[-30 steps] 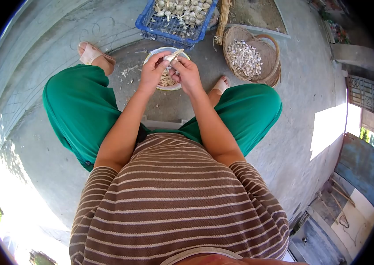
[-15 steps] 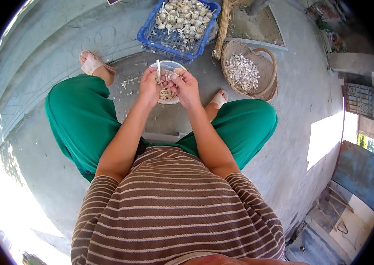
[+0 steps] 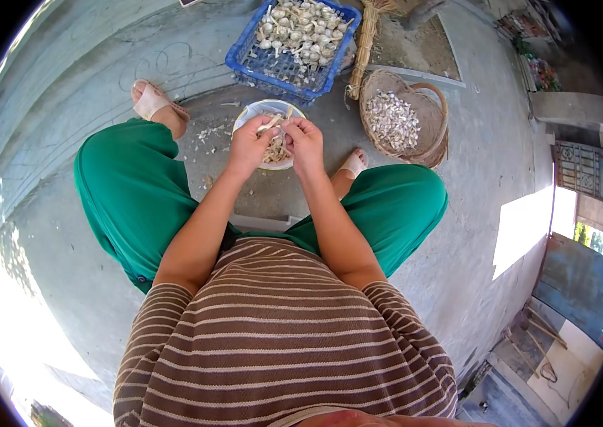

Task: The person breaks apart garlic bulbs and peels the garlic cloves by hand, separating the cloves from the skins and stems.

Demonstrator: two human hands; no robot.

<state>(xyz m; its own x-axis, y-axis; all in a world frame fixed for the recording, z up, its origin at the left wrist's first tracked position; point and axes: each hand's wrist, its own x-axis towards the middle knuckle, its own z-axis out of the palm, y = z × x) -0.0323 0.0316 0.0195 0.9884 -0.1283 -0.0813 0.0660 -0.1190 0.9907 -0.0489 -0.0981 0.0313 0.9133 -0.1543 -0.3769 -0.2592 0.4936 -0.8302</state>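
Both hands work close together above a round white bowl [image 3: 242, 121] on the floor, with dry stalks and peelings [image 3: 276, 151] inside it. My left hand [image 3: 247, 146] is closed on a garlic bulb, whose pale stalk [image 3: 270, 124] pokes out past the fingers; the bulb itself is mostly covered. My right hand [image 3: 305, 144] pinches a dry piece of the garlic [image 3: 288, 114] at its fingertips, and whether it is stalk or skin is hard to tell.
Beyond the bowl stands a blue plastic crate [image 3: 284, 80] with many garlic bulbs [image 3: 305, 32]. A wicker basket [image 3: 426, 107] to the right holds loose cloves [image 3: 392, 122]. A straw broom [image 3: 363, 53] lies between them. Scraps of skin [image 3: 209, 133] litter the floor.
The stalk at my left hand has tipped from upright to slanting right. My right hand has turned, its fingertips now pinching a dry piece upward.
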